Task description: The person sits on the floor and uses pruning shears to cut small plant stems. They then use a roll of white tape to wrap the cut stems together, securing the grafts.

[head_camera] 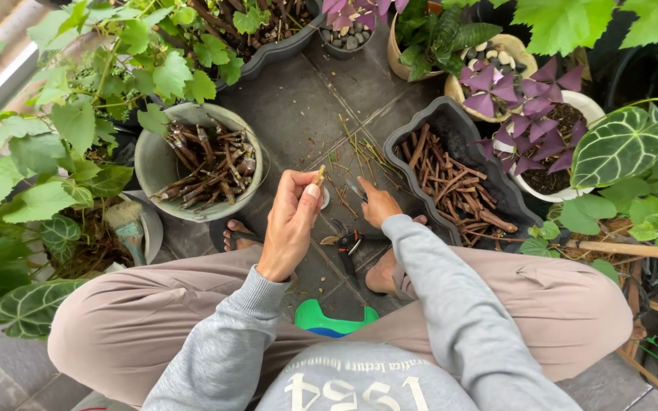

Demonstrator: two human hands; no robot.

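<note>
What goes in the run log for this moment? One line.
left hand: holds cutting | right hand: reaching to floor twigs | pruners: on floor | round pot, dark pot: hold sticks

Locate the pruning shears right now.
Head view: the pruning shears lie on the dark floor tiles between the person's feet, just below the right hand, near centre frame.

Purple-leaved plant (531, 106) in white pot, brush (126, 221), pebbles (352, 36).

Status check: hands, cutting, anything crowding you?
Left hand pinching short stem cutting upright. Right hand down at floor twigs. Pruners between feet; round pot, dark planter flank.
</note>
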